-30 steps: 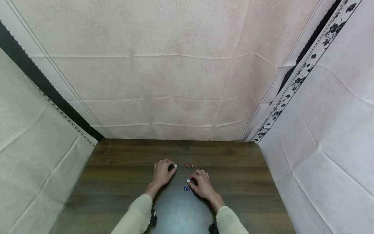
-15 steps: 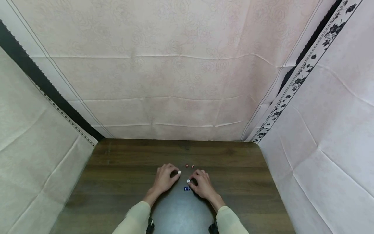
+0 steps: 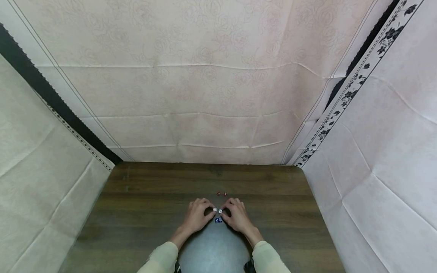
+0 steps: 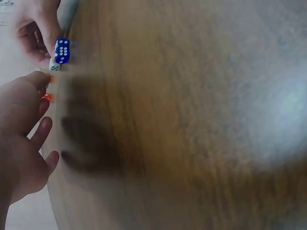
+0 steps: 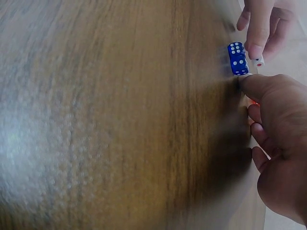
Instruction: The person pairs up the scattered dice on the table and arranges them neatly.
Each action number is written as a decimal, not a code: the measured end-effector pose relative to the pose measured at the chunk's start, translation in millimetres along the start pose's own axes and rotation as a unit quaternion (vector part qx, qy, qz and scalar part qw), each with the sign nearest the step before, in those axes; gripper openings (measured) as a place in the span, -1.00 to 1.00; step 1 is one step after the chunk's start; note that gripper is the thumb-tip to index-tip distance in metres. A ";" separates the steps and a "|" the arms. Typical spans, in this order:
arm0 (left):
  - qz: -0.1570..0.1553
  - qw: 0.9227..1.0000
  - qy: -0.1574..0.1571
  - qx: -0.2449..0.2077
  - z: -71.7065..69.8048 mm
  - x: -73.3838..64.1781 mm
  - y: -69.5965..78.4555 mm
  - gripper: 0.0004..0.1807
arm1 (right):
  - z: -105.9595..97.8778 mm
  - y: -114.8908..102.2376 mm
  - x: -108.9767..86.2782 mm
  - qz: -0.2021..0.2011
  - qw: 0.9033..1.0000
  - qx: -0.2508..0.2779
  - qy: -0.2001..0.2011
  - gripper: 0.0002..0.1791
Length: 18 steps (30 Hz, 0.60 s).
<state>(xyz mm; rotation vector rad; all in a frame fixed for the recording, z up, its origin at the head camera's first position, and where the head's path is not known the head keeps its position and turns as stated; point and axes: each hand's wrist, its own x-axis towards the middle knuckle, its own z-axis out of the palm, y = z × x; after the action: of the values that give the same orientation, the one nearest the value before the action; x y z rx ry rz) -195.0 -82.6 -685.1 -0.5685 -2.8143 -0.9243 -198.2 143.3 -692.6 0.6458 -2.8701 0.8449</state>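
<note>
In the head view my left hand (image 3: 198, 215) pinches a white die (image 3: 214, 209) between thumb and fingertips. Facing it, my right hand (image 3: 238, 216) pinches a second white die (image 3: 220, 211), a narrow gap away. Just nearer to me, two blue dice (image 3: 218, 220) with white pips sit side by side on the table. From the right wrist view, the blue dice (image 5: 238, 59) appear close to the left thumb tip, with the left hand's white die (image 5: 259, 62) beside it. The left wrist view shows the right hand's white die (image 4: 54, 67) partly behind the blue pair.
Beyond both hands lie two small red dice, one on the left (image 3: 218, 193) and one on the right (image 3: 225, 194), slightly apart. The brown wooden table (image 3: 150, 212) ends at a pale patterned cloth (image 3: 205, 113) behind, with white cloths on both sides.
My left hand has carried its white die toward me and to the right, up close to the other white die. The right hand stays in place with its die.
</note>
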 end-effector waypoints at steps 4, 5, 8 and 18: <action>0.003 1.000 -0.002 0.007 5.6 -2.7 -0.1 -0.88 | 0.5 -0.2 -0.5 0.001 1.000 0.001 0.000 -0.85; 0.003 1.000 -0.003 0.009 6.8 -3.1 -0.3 -0.88 | 0.5 -0.1 -0.5 0.001 1.000 0.000 0.000 -0.84; 0.001 1.000 -0.004 0.012 9.8 -4.1 -0.8 -0.88 | 1.0 0.7 -0.1 -0.001 1.000 0.000 -0.002 -0.84; -0.006 1.000 -0.004 0.019 12.8 -3.6 1.0 -0.89 | -0.5 0.1 0.3 -0.001 1.000 0.005 -0.008 -0.84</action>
<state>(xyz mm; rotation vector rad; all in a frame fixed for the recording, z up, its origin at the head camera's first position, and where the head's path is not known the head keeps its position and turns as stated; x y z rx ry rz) -191.4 -75.3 -695.7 -0.5515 -2.8386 -0.8696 -198.5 143.6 -692.2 0.6590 -2.8812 0.8583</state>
